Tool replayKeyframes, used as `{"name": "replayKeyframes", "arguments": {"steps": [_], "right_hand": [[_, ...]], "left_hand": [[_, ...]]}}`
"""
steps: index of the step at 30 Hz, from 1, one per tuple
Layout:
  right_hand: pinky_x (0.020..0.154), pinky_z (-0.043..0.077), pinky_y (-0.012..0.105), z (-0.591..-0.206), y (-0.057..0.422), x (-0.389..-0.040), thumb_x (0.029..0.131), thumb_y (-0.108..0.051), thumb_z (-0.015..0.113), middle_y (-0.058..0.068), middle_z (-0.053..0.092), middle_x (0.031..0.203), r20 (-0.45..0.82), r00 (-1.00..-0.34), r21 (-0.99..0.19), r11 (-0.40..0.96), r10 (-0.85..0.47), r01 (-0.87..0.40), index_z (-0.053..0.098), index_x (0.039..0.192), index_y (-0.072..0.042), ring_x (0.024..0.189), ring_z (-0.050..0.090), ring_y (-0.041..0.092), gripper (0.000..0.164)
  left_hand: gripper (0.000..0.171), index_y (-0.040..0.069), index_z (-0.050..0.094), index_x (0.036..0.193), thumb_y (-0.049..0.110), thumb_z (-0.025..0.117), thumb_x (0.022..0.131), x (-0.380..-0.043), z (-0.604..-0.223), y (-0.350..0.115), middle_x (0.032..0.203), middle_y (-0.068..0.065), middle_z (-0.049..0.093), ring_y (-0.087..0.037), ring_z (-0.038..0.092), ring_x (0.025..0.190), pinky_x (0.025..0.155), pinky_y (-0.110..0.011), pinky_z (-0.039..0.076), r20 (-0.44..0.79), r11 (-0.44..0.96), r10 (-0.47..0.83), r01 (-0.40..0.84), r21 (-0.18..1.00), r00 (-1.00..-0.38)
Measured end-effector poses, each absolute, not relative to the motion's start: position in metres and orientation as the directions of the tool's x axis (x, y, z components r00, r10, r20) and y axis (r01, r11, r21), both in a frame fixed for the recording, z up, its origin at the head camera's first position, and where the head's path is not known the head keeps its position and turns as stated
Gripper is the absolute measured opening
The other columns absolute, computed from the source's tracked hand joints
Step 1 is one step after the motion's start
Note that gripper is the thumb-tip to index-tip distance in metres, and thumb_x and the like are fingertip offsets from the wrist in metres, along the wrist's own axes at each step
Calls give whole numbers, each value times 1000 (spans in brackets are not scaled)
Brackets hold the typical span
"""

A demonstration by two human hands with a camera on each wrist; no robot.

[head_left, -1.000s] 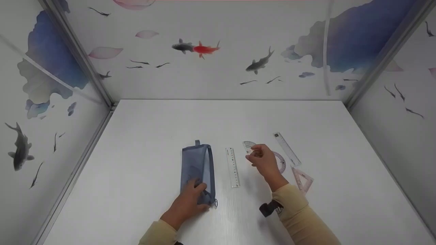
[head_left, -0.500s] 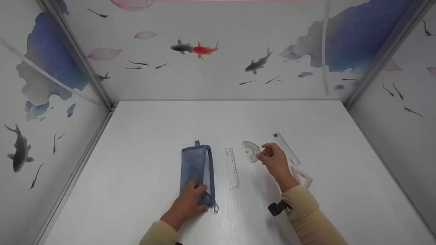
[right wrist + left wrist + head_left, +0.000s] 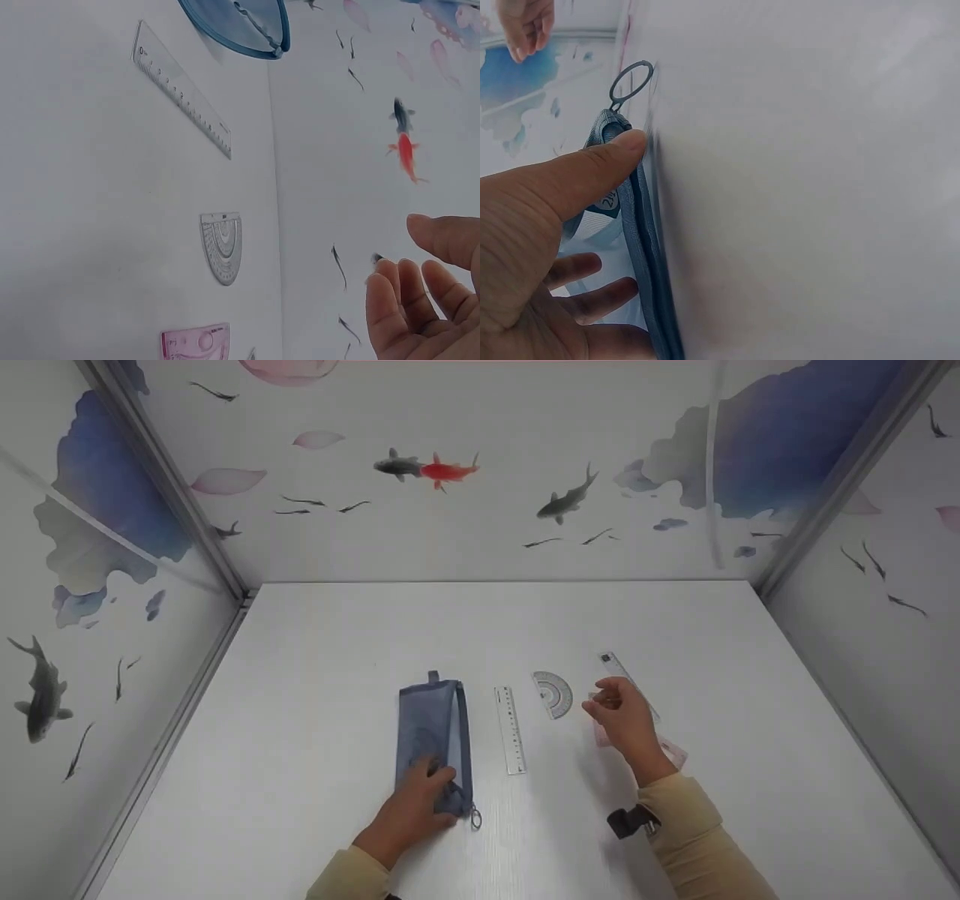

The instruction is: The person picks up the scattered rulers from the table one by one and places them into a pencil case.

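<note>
A blue mesh pencil case [image 3: 424, 727] lies at the centre-left, its zipped side partly open. My left hand [image 3: 409, 802] holds its near end; in the left wrist view the thumb [image 3: 592, 169] lies over the zipper edge, below the pull ring [image 3: 630, 84], with the other fingers against the mesh. My right hand [image 3: 622, 716] hovers with loosely bent fingers and nothing in them, over a pink protractor [image 3: 196, 343] that it mostly covers in the head view. Left of it lie a clear protractor [image 3: 553, 695] and a clear ruler [image 3: 511, 730].
Beyond my right hand a second clear ruler [image 3: 613, 663] is partly hidden. A pink set square [image 3: 675, 752] shows beside the right wrist. The white table [image 3: 337, 637] is enclosed by panels [image 3: 480, 540] printed with fish and petals.
My right hand has moved right, away from the clear protractor, which now shows whole, and over the pink one. My left hand has stayed on the pencil case.
</note>
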State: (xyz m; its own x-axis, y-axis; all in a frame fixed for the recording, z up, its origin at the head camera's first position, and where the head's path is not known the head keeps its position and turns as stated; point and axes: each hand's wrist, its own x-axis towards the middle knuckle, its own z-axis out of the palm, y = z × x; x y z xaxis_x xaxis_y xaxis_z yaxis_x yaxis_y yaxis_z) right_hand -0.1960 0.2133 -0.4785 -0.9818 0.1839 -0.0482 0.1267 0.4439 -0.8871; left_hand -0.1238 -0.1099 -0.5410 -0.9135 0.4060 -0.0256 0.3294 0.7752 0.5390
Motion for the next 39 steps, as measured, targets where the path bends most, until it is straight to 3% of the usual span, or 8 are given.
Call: {"name": "replayKeyframes", "arguments": {"steps": [7,22,30,39], "right_hand": [[91,46,38,-480,218,-192,90,-7,65,15,58,108,-46,-980,-869,477,192,134,51,122,-1,104,55,28,35],[93,48,44,-483,230,-184,92,-10,64,20,56,123,-55,-989,-806,578,137,125,45,133,-1,116,52,34,46],[96,44,53,-494,242,-179,91,-13,66,24,56,127,1,-997,-714,698,74,51,43,138,2,120,51,38,54],[104,36,57,-501,251,-173,89,-15,68,29,45,139,-34,-998,-633,772,55,64,40,141,4,129,41,45,62]], "left_hand": [[59,12,52,124,17,83,74,-124,-542,-111,138,-30,38,-47,45,124,91,-54,49,-10,769,417,347,537,-909],[60,10,53,125,18,84,74,-124,-544,-111,136,-31,40,-49,45,123,93,-56,48,25,767,424,374,521,-905],[61,12,52,126,18,83,74,-122,-544,-112,139,-31,37,-50,44,124,91,-55,49,12,767,415,356,534,-910],[61,12,52,126,18,83,74,-122,-543,-111,139,-32,37,-51,44,124,90,-55,50,12,767,414,356,534,-910]]}}
